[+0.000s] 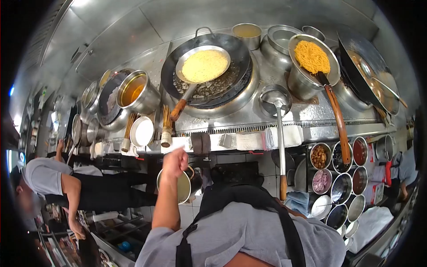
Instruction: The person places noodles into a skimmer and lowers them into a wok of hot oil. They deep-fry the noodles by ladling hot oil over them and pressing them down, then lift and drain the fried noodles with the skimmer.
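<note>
My left hand point(175, 163) is closed in a fist in front of the stove's front edge, with nothing showing in it. Beyond it sits a black wok point(169, 66) with bubbling dark liquid, and a wide strainer with a wooden handle point(179, 109) rests over it. Pale yellow noodles point(204, 65) fill the strainer. The nearest thing to my fist is a bamboo brush point(166, 137) at the stove's edge. My right hand is out of sight. A steel ladle point(280, 129) leans over the front edge, its bowl on the stove.
Orange noodles point(312, 56) lie in a second strainer over a steel pot point(300, 84). A pot of amber liquid point(133, 91) stands left, another wok point(378, 71) right. Folded cloths point(250, 141) line the edge. Several ingredient tins point(322, 180) sit right. A co-worker point(62, 178) stands left.
</note>
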The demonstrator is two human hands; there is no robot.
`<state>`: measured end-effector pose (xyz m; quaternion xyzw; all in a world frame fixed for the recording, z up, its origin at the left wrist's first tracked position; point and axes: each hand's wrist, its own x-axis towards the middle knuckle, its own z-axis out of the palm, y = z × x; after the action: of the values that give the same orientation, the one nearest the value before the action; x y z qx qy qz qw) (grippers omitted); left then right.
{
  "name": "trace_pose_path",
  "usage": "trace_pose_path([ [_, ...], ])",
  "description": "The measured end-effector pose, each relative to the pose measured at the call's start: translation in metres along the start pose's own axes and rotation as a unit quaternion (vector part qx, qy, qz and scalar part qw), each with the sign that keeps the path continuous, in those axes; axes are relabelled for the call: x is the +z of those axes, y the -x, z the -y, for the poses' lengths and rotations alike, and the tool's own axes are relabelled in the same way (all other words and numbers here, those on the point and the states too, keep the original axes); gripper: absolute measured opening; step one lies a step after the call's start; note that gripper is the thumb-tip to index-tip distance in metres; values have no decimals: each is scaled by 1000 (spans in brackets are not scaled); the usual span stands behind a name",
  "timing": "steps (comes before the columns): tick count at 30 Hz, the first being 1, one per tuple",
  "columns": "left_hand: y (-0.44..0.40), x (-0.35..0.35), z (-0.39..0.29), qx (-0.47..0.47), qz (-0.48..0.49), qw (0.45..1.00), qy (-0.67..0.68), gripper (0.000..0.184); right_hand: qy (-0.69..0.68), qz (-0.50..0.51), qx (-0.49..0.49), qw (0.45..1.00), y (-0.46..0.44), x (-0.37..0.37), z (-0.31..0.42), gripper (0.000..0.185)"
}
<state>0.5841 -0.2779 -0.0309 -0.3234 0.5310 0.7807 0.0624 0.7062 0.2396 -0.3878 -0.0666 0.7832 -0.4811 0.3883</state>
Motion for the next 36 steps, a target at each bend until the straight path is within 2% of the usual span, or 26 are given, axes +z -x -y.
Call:
trace_pose_path([
  [2, 16, -14, 59, -26, 22, 999, -36, 23, -5, 65, -34, 997, -11, -7, -6, 14],
  [3, 24, -16, 93, -56, -29, 996, -64, 17, -8, 88, -36, 995, -17, -10, -6, 13],
  [4, 25, -34, 135, -73, -15, 987, -144, 11, -7, 100, -27, 995, -22, -13, -3, 13],
  [5, 26, -55, 175, -43, 91, 893, -439, 12, -4, 102, -13, 995, -28, -16, -2, 13],
  [6, 28, -75, 213, 42, 167, 713, -680, 16, 27, 82, 26, 996, -32, -19, 3, 13],
  [7, 26, -111, 282, 160, 172, 587, -775, 18, 56, 65, 66, 994, -35, -23, 9, 13],
  [9, 63, -125, 312, -2, 138, 697, -704, 18, 75, -2, -21, 997, -46, -23, 3, 19],
  [11, 92, -139, 324, -92, 107, 748, -649, 18, 158, -24, -53, 986, -35, -26, 39, 23],
  [12, 101, -146, 324, -109, 100, 760, -633, 18, 14, -52, 98, 994, -28, -15, 69, 23],
  [13, 105, -155, 325, -119, 97, 767, -623, 17, -135, -123, 233, 955, -20, -4, 100, 24],
  [14, 107, -162, 323, -118, 93, 771, -618, 17, -3, -108, 129, 986, -15, 1, 102, 25],
  [15, 107, -169, 323, -119, 92, 778, -610, 17, 130, -87, 23, 987, -13, 10, 91, 26],
  [16, 102, -175, 323, -108, 92, 783, -606, 17, 262, -62, -84, 959, -10, 16, 85, 27],
  [17, 94, -180, 323, -94, 90, 789, -600, 17, 192, -102, 50, 975, -8, 29, 96, 28],
  [20, 65, -196, 320, -27, 90, 809, -580, 17, 362, 23, -53, 930, -9, 35, 86, 28],
  [23, 43, -206, 316, 41, 91, 844, -527, 18, 363, -25, -26, 931, 1, 53, 83, 29],
  [24, 39, -204, 313, 17, 65, 877, -476, 18, 364, -30, -20, 931, 1, 56, 78, 29],
  [26, 37, -198, 312, -120, -39, 935, -332, 18, 364, -37, -5, 930, 8, 60, 65, 29],
  [27, 36, -201, 312, -120, -16, 939, -322, 17, 328, -75, 36, 941, 15, 61, 66, 29],
  [29, 43, -211, 320, -115, 10, 916, -384, 19, 247, -150, 116, 950, 30, 73, 71, 30],
  [30, 44, -221, 326, -110, 23, 902, -416, 20, 260, -125, 90, 953, 45, 77, 87, 30],
  [31, 45, -235, 332, 146, 193, 704, -668, 26, 274, -99, 63, 955, 64, 76, 114, 30],
  [32, 54, -240, 337, 102, 188, 756, -619, 28, 287, -73, 34, 954, 74, 76, 129, 30],
  [33, 63, -244, 341, 57, 181, 803, -565, 31, 318, -63, 57, 944, 72, 80, 121, 30],
  [35, 87, -243, 353, -46, 124, 825, -550, 36, 379, -40, 101, 919, 69, 87, 111, 30],
  [36, 98, -239, 355, -104, 75, 796, -592, 38, 371, -35, 92, 923, 71, 88, 114, 30],
])
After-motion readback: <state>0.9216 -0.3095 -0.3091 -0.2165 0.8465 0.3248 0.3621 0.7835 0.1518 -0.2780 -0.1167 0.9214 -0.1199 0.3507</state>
